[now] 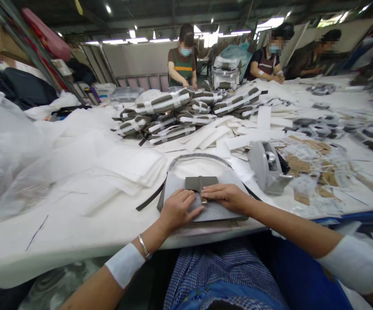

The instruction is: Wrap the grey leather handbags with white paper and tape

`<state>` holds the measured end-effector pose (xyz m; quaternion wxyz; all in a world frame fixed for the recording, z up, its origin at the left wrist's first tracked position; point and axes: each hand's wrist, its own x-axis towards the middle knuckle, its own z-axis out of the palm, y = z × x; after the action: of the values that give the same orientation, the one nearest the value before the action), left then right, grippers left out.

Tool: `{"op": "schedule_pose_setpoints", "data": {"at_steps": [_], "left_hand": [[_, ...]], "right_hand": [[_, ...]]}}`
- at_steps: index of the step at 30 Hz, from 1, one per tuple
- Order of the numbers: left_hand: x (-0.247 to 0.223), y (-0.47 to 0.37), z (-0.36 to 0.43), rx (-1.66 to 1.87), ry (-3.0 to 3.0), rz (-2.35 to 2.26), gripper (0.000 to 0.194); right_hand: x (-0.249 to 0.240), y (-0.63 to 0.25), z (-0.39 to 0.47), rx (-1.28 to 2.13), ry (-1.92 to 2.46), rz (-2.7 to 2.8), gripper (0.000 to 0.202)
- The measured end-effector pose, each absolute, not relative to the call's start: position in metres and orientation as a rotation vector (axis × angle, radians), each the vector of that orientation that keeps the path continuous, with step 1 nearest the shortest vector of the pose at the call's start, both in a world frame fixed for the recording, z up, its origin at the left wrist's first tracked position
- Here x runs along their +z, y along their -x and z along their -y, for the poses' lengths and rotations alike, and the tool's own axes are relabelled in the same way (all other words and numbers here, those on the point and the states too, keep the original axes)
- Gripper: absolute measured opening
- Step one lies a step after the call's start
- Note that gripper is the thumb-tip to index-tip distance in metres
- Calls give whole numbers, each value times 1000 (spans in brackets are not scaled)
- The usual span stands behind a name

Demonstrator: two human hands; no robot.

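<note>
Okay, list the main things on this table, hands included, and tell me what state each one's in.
Bag, lying flat.
Bag handle, arched away from the hands.
Dark tab, down against the bag's front.
Left hand, fingers extended, resting on the bag.
Right hand, laid flat, touching the tab.
Tape dispenser, standing.
Bags behind, piled.
White sheets, loosely overlapping.

Matt bag flap (192, 183), glossy metal clasp (204, 200), smooth plastic tape dispenser (257, 165)
</note>
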<state>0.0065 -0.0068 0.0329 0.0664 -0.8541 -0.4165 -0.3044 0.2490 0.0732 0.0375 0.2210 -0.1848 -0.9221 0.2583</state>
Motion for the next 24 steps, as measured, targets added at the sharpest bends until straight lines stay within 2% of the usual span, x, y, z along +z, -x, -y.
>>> {"op": "schedule_pose_setpoints", "data": {"at_steps": [2,6,11,14,19,24], "left_hand": [[31,-3,9,-937,2594,1122,28],[27,0,11,-898,2784,889,34],[36,-3,9,-852,2987,997,28],[45,-5,12,-774,3074,1102,29],[36,2,11,-635,2949,1018,35],[15,10,1,-637,2756,667,44]], "right_hand": [[31,-248,-74,692,514,2544,33],[26,-246,-74,634,499,2581,33],[32,-244,-73,587,485,2648,35],[49,-238,-72,479,575,2752,29],[73,-223,-85,246,455,3009,16],[61,-220,-94,236,464,2984,17]]}}
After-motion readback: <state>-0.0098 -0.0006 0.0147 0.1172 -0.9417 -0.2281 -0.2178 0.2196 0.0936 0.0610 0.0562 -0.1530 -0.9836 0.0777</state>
